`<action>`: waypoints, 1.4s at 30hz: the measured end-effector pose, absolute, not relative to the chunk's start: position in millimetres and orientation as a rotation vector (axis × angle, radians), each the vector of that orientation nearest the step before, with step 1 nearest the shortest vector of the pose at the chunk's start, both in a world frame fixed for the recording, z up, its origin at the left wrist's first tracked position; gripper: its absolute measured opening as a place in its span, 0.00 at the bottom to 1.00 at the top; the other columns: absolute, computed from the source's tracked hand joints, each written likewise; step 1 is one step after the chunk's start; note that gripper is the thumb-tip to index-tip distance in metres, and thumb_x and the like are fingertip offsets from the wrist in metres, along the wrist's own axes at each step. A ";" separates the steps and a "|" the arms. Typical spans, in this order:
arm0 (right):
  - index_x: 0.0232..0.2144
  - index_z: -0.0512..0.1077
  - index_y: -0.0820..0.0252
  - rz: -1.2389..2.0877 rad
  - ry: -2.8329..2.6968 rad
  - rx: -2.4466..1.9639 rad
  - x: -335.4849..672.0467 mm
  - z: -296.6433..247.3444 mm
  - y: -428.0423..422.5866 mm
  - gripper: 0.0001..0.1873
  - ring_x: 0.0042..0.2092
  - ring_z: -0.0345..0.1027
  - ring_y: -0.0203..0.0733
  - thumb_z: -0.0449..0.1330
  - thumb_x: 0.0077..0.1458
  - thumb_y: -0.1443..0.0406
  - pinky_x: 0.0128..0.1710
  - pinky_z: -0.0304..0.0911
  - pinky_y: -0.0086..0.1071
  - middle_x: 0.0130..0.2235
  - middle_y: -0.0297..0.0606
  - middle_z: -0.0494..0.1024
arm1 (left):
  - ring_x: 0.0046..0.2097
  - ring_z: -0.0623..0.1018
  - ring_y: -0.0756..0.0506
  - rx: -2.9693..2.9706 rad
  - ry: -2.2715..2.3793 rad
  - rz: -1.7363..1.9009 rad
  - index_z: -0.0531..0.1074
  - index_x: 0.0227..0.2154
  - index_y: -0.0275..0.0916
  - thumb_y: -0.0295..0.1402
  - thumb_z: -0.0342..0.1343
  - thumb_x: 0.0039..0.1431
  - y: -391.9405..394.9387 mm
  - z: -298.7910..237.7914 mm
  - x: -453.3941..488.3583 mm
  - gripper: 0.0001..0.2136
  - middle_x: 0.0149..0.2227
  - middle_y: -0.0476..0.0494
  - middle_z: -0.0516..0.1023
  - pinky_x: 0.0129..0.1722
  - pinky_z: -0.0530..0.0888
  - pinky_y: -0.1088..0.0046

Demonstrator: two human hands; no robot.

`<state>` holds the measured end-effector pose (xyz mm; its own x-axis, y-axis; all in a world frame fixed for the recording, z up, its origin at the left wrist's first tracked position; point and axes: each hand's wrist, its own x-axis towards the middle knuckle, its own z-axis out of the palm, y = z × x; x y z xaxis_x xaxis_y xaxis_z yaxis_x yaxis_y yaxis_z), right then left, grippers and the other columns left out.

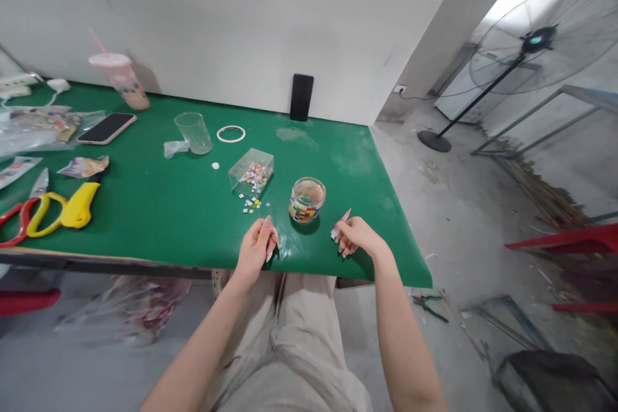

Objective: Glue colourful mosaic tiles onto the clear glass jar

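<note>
Green table (193,206), upright jar (308,199).

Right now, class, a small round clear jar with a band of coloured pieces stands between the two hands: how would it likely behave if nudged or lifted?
The jar is short and wide, so it would probably slide on the green table rather than tip. Its open top means tilting could spill anything loose inside. Its clear, smooth wall may feel slippery.

Green table (159,219), bearing: glass jar (308,199), clear box (251,171) with scattered small tiles (252,205), plastic cup (193,132), white ring (230,134), phone (107,127), pink tumbler (120,80), scissors (22,219).
</note>
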<state>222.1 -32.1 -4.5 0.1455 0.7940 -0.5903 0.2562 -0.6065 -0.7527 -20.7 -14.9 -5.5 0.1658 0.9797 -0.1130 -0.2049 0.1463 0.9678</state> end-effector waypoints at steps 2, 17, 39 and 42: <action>0.17 0.71 0.66 1.488 -1.002 -1.814 228.9 -8.1 -38.4 0.16 0.13 0.65 0.32 0.56 0.50 0.61 0.10 0.55 0.20 0.14 0.40 0.74 | 0.15 0.57 0.58 1.008 0.976 1.112 0.63 0.22 0.37 0.50 0.51 0.57 -14.9 -6.7 -20.4 0.20 0.16 0.56 0.63 0.15 0.52 0.81; 0.33 0.74 0.63 1.466 -0.772 -0.964 166.1 1.9 -64.7 0.20 0.12 0.60 0.30 0.66 0.43 0.52 0.07 0.45 0.19 0.14 0.30 0.71 | 0.15 0.49 0.58 0.841 0.713 0.999 0.56 0.19 0.38 0.48 0.51 0.58 -15.4 -1.4 -2.7 0.20 0.13 0.59 0.53 0.14 0.49 0.82; 0.24 0.65 0.58 1.146 -0.680 -0.920 95.8 -10.8 -34.7 0.15 0.16 0.56 0.26 0.65 0.46 0.57 0.15 0.53 0.21 0.16 0.24 0.68 | 0.18 0.56 0.56 0.759 0.937 1.092 0.58 0.20 0.39 0.57 0.55 0.47 -20.7 -17.5 15.5 0.25 0.16 0.57 0.56 0.17 0.56 0.82; 0.24 0.64 0.58 1.108 -0.712 -0.961 95.1 -11.0 -33.5 0.16 0.15 0.54 0.26 0.64 0.47 0.56 0.13 0.51 0.22 0.16 0.24 0.67 | 0.19 0.57 0.56 0.765 0.951 1.107 0.59 0.20 0.39 0.56 0.55 0.48 -20.5 -17.1 15.6 0.24 0.16 0.57 0.57 0.18 0.57 0.81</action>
<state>95.1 -33.5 -11.0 0.3087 0.9511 0.0114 -0.4053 0.1424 -0.9030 15.6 -20.5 -17.1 0.1556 0.9583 -0.2398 -0.3815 0.2822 0.8802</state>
